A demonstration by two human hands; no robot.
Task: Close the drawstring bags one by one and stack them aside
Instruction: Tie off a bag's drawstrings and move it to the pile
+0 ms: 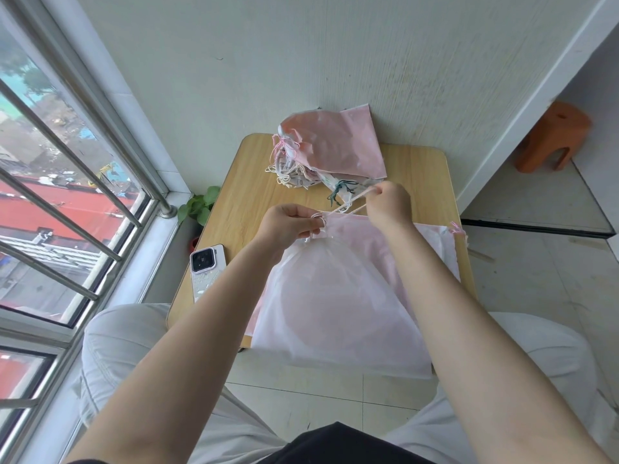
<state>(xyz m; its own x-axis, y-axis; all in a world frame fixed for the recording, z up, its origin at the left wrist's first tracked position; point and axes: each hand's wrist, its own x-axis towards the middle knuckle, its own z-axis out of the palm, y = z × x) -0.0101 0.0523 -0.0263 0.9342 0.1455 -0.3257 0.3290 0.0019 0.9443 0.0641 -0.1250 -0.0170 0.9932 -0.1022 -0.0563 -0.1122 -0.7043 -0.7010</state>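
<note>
A white translucent drawstring bag (335, 303) lies over the near edge of the small wooden table (248, 182), its neck gathered at the top. My left hand (288, 224) pinches that gathered neck. My right hand (388, 202) holds the drawstring (351, 202), pulled taut up and to the right away from the neck. Under the white bag lies a flat pink bag (432, 242) with a pink cord at its right corner. A stack of closed bags (328, 152), pink on top, rests at the table's far edge against the wall.
A phone (206, 271) lies on the table's left near corner. A small green plant (201, 205) stands beside the table by the barred window (67, 195). An orange stool (549, 139) stands at the far right. My knees flank the table.
</note>
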